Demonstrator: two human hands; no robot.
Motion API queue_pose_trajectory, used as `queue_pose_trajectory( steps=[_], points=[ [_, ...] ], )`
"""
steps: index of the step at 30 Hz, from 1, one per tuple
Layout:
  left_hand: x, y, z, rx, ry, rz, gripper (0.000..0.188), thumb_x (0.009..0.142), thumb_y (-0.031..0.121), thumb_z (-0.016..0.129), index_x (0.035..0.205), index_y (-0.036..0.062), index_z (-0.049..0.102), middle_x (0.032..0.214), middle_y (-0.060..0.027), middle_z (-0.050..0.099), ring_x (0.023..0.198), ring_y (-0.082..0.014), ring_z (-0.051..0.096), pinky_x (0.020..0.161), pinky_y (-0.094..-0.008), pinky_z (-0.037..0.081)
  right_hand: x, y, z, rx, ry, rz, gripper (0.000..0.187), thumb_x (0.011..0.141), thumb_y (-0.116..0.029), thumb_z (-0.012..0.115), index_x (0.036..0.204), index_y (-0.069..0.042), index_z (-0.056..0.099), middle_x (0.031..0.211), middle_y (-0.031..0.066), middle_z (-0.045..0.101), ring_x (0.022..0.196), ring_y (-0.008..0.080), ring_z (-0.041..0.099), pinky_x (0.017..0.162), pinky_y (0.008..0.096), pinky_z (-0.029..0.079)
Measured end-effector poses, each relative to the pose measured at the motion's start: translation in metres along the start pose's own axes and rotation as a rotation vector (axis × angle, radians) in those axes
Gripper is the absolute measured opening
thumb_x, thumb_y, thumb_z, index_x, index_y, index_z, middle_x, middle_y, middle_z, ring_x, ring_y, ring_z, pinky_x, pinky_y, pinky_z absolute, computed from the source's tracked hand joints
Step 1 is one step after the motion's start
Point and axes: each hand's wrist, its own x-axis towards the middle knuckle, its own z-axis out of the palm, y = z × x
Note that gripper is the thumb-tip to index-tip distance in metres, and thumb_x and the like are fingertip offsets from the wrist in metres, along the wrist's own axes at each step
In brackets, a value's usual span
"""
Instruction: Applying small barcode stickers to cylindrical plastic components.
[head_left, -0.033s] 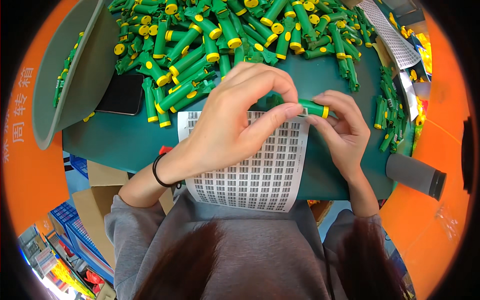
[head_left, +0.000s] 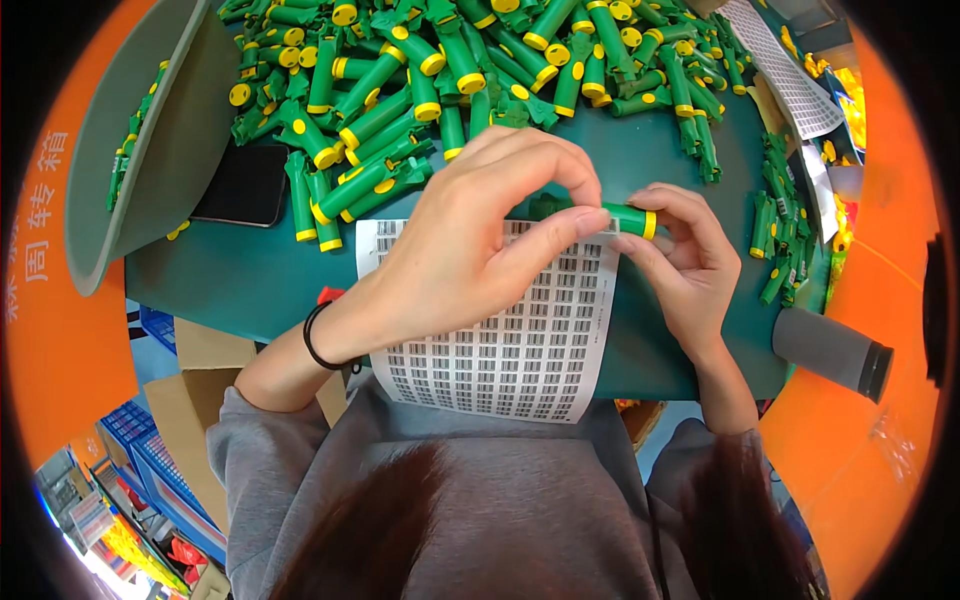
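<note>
My right hand (head_left: 692, 262) grips a green plastic tube (head_left: 630, 219) by its yellow-ringed end, the tube lying level. Thumb and forefinger of my left hand (head_left: 480, 235) pinch a small pale label (head_left: 606, 226) against the tube's near side; how much of it is stuck down cannot be made out. The tube's far left part is partly hidden behind my left fingers. Under my left hand lies a white sheet of barcode labels (head_left: 500, 355), hanging over the table's front edge toward my lap.
Many green tubes with yellow ends (head_left: 390, 110) are heaped at the back of the green table (head_left: 250, 290). A grey bin (head_left: 180, 190) and a black phone (head_left: 240, 190) are at left. To the right are labelled green tubes (head_left: 775, 215) and a grey cup (head_left: 830, 352).
The label between my left fingertips has shifted slightly and lies closer along the tube. Both hands have otherwise barely moved.
</note>
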Motion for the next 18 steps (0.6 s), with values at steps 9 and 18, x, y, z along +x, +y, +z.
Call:
queue_pose_trajectory(
  steps=[9,18],
  points=[
    [0.004,0.011,0.006,-0.135,-0.073,-0.151,0.009,0.090,0.008,0.070,0.094,0.0002,0.066,0.096,-0.0086,0.069,0.091,-0.0180,0.066,0.084,-0.0308,0.049,-0.009,-0.003,0.001,0.137,-0.066,0.017,0.039,0.081,0.015,0.070,0.118,0.007,0.062,0.125,0.0161,0.057,0.114,0.0225,0.061,0.094,0.0329,0.060],
    [0.004,0.012,0.007,-0.088,-0.077,-0.159,0.009,0.090,0.006,0.071,0.095,-0.0009,0.067,0.095,-0.0083,0.070,0.090,-0.0167,0.066,0.083,-0.0295,0.051,-0.010,0.000,0.001,0.169,-0.060,-0.073,0.037,0.083,0.017,0.068,0.119,0.009,0.062,0.125,0.0173,0.057,0.113,0.0239,0.063,0.095,0.0352,0.061]
  ],
)
